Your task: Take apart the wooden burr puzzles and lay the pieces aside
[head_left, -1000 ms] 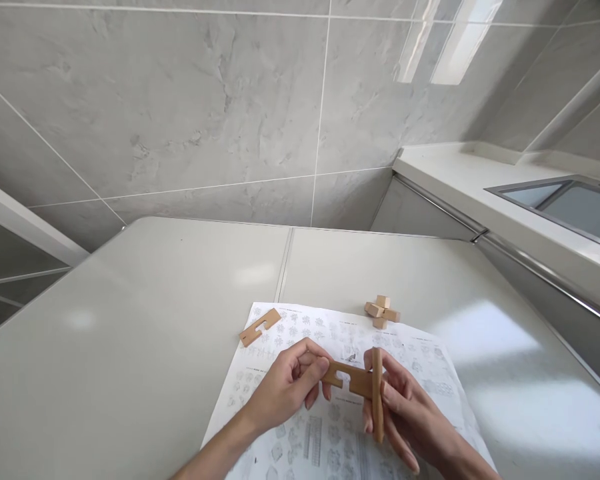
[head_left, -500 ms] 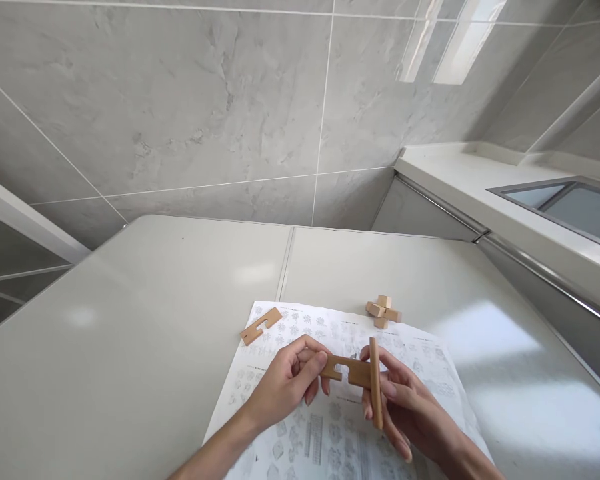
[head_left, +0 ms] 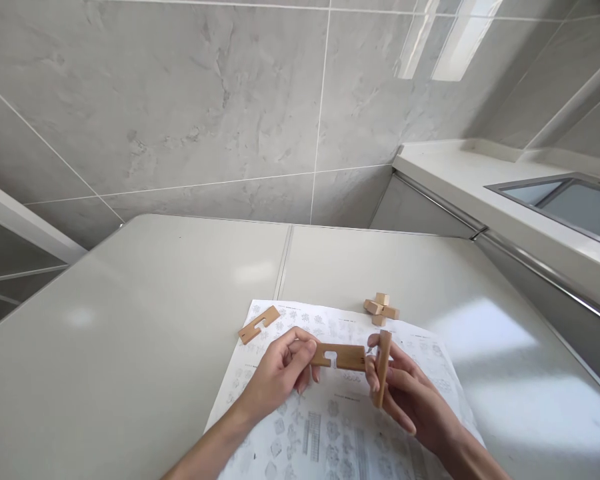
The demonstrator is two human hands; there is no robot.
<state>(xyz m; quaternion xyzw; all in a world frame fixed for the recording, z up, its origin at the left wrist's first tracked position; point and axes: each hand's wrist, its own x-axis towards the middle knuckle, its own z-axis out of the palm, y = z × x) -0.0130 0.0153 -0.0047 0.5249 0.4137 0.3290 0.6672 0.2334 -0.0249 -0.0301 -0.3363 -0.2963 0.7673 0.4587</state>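
Observation:
My left hand (head_left: 287, 363) pinches one end of a flat wooden puzzle piece (head_left: 350, 357), which lies level and has a notch cut into its lower edge. Dark marks show near its right end. In my right hand (head_left: 413, 387) is a second wooden puzzle piece (head_left: 383, 370), turned nearly edge-on and upright, gripped between thumb and fingers. The two pieces are close together but apart. A third notched puzzle piece (head_left: 250, 328) rests slantwise on the upper left corner of the printed sheet (head_left: 270, 427) beneath my hands.
Beyond the sheet's upper edge sits an assembled wooden burr puzzle (head_left: 381, 310) of crossed blocks. The white table (head_left: 130, 347) has a seam down its middle. A counter with a sink (head_left: 565, 200) stands at the right, and a grey tiled wall (head_left: 205, 100) rises behind.
The two held pieces have come apart: the right-hand one has shifted slightly right and tilted, the left-hand one slightly left, exposing its marked end.

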